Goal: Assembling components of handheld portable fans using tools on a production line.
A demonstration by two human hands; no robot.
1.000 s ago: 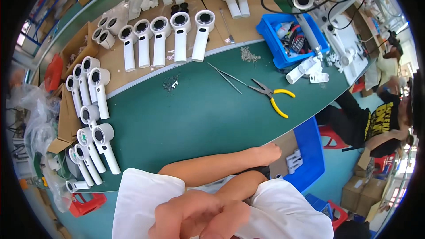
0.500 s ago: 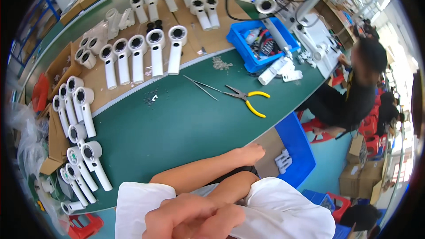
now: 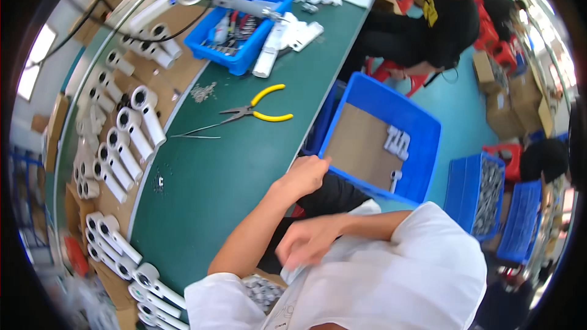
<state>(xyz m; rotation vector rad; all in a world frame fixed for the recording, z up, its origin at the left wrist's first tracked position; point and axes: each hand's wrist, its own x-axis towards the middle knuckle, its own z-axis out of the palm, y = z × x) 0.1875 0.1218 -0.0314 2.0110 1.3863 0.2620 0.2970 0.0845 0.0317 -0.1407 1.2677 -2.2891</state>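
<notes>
L hand [image 3: 304, 174] is resting mid-frame w/ fingers curled, gripping nothing, at the table edge, nearer than R hand [image 3: 306, 241] to the blue bin [image 3: 422, 119] lying just right, w/ white parts [image 3: 397, 143] inside; R's grip can't tell.

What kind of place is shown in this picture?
Most likely a small factory assembly line. Rows of identical white plastic housings lie along a long green workbench, with yellow-handled pliers and blue parts bins, and another seated worker nearby.
</notes>
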